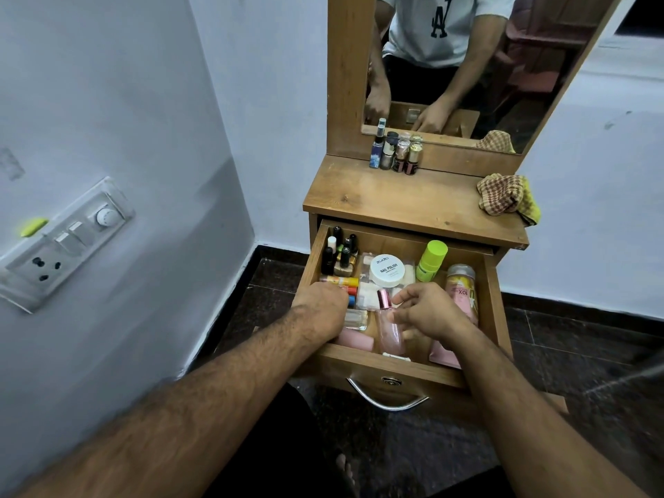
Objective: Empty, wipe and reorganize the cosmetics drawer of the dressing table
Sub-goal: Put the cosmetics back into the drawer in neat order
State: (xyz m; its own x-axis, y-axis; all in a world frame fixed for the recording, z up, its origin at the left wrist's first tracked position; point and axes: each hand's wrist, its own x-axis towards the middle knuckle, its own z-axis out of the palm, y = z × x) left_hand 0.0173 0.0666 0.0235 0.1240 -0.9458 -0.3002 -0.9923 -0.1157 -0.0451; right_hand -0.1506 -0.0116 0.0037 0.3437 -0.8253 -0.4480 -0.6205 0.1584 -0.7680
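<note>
Drawer (490,292) open at frame centre, packed with cosmetics. Right hand (429,312), fingers curled, pinches the pink perfume bottle (390,327); left hand (321,305) reaches beside it, fingers hidden. Best lifted straight up, clear of neighbours.

1. Pale blue-white painted walls (107,102) meet in a corner just left of the wooden dressing table (413,199).
2. A switchboard (64,242) is set in the left wall, with a socket, rocker switches and a round dial; a yellow-green mark sits at its upper left edge.
3. The floor (575,354) is dark speckled stone tile, with a dark skirting strip along the wall base.
4. A tall mirror (467,66) in a wooden frame rises from the table's back edge.
5. Light is even and soft, with no hard shadows.
</note>
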